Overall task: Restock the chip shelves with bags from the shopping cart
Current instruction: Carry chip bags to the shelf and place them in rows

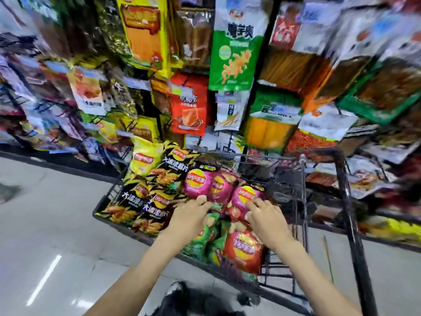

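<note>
Both hands reached into the cart: left hand and right hand, grips loose and holding nothing, touched pink bags. Best pinch top seams, not crush chips.

A: We see the shopping cart heaped with chip bags; black bags fill its left side, pink bags the middle, green bags and a red bag the near end; only the right part of the basket shows bare wire.

B: We reach in from above, where nothing bars us; our left hand and right hand lie on the pile with a narrow gap between them.

A: Ahead, hanging snack packs crowd the rack just behind the cart; the cart's black handle frame stands on the right; the floor on the left lies open.
</note>
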A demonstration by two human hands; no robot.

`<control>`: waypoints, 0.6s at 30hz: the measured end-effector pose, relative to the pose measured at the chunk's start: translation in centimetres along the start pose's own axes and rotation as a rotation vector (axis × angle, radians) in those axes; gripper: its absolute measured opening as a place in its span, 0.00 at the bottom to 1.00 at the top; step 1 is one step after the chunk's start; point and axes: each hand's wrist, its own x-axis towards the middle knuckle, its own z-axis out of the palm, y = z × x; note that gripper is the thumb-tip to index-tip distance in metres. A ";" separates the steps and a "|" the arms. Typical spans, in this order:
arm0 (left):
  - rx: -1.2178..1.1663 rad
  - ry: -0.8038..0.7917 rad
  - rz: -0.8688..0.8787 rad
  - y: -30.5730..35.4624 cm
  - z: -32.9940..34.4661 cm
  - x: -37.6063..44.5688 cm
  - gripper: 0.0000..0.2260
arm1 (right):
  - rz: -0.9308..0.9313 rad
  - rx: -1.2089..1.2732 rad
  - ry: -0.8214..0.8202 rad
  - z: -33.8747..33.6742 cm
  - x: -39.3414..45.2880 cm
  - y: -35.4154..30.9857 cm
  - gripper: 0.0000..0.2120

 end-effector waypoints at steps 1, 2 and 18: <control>0.000 -0.013 0.033 -0.2 0.6 0.4 0.15 | 0.041 0.006 -0.012 0.6 -0.5 -0.2 0.13; -0.022 -0.041 0.066 -0.4 0.7 0.7 0.14 | 0.080 0.016 -0.026 1.2 -1.0 -0.4 0.13; -0.068 -0.429 0.275 1.6 11.3 3.9 0.20 | 0.488 0.261 -0.389 8.8 -7.9 -1.3 0.15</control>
